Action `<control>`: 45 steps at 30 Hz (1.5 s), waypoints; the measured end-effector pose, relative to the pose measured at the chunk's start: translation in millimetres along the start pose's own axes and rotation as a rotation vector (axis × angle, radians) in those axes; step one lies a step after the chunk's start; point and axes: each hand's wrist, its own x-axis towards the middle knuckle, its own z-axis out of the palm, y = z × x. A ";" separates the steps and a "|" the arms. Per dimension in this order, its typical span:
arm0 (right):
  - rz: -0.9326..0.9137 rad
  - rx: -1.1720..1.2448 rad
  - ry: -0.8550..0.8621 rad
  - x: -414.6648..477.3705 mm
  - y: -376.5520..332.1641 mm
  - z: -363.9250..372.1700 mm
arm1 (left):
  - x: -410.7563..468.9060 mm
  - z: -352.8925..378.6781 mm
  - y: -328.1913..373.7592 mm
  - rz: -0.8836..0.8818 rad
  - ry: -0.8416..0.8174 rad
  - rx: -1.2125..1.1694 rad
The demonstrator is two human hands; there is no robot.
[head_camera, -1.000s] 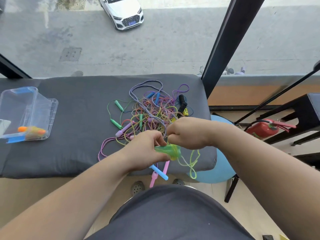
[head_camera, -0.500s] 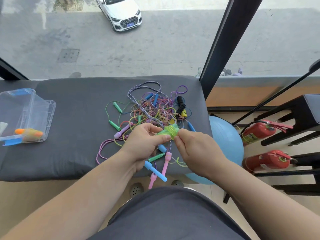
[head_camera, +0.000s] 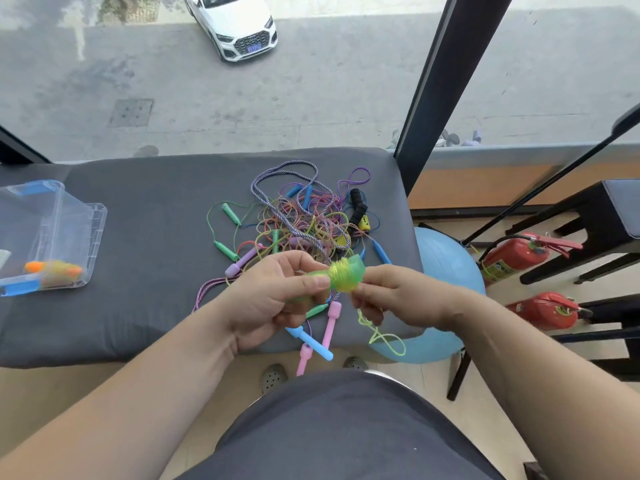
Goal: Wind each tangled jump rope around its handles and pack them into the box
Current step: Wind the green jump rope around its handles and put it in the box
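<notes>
My left hand [head_camera: 273,299] grips the green handles [head_camera: 343,275] of a jump rope, with yellow-green cord wound around their far end. My right hand [head_camera: 391,299] pinches that cord just right of the handles. A short loose loop of the cord [head_camera: 384,337] hangs below my right hand. Behind my hands a tangled pile of jump ropes [head_camera: 301,220] lies on the grey cushion [head_camera: 145,237]. A clear plastic box [head_camera: 52,237] stands at the left, holding one wound rope with orange handles [head_camera: 53,270].
Blue and pink handles [head_camera: 311,337] hang over the cushion's near edge below my hands. A blue ball [head_camera: 446,268] and two red fire extinguishers [head_camera: 519,258] stand on the floor at the right, beside a black stool [head_camera: 595,216]. A black window post [head_camera: 440,77] rises behind the cushion.
The hands have shifted slightly right and the right hand has come round the handles again. More cord sits wound on the handles and the hanging loop is shorter than a second ago.
</notes>
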 end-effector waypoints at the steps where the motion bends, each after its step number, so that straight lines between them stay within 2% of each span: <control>1: 0.023 0.003 -0.079 0.2 0.6 -7.5 | -2.5 -2.8 -0.9 -0.015 -0.020 0.072; 4: 0.046 -0.082 -0.223 4.4 -6.7 -26.7 | -6.6 -5.7 -2.3 -0.036 -0.095 0.264; 6: 0.060 -0.244 -0.222 9.3 -16.9 -34.7 | -4.3 0.4 -2.8 -0.029 -0.112 0.429; 8: 0.070 -0.433 -0.182 17.1 -28.1 -34.3 | -0.2 7.2 -3.8 0.013 -0.097 0.645; 10: 0.078 -0.572 -0.115 24.7 -36.7 -24.8 | 3.9 10.9 -6.1 0.048 -0.013 0.832; 13: 0.095 -0.624 0.044 30.0 -41.8 -7.5 | 7.0 11.4 -8.4 0.043 0.148 0.932; 16: 0.077 -0.577 0.206 26.8 -47.7 5.5 | 10.8 8.7 -10.5 0.047 0.270 0.888; 20: -0.062 -0.518 0.382 15.7 -47.7 21.8 | 11.8 9.0 -6.8 0.060 0.367 0.752; 24: -0.237 -0.387 0.595 5.9 -33.2 29.9 | 13.6 8.8 0.6 0.040 0.347 0.355; 29: -0.301 0.065 0.704 -10.8 -30.3 27.5 | 13.5 13.6 5.8 0.029 0.218 -0.041; 32: -0.359 0.302 0.685 -20.0 -36.9 21.0 | 9.9 18.6 9.8 0.065 0.087 -0.188; 36: -0.375 0.408 0.635 -28.4 -31.9 17.2 | 8.5 17.0 22.8 0.149 0.005 -0.363; 41: -0.276 0.445 0.533 -24.8 -14.3 9.5 | 5.6 14.9 20.9 0.098 -0.089 -0.239; 43: -0.225 0.381 0.408 -21.2 -7.4 -5.1 | 5.0 15.6 15.4 0.048 -0.115 -0.138; 45: -0.117 0.189 0.197 -17.9 -1.6 -22.8 | 2.6 14.6 9.9 -0.002 -0.130 0.016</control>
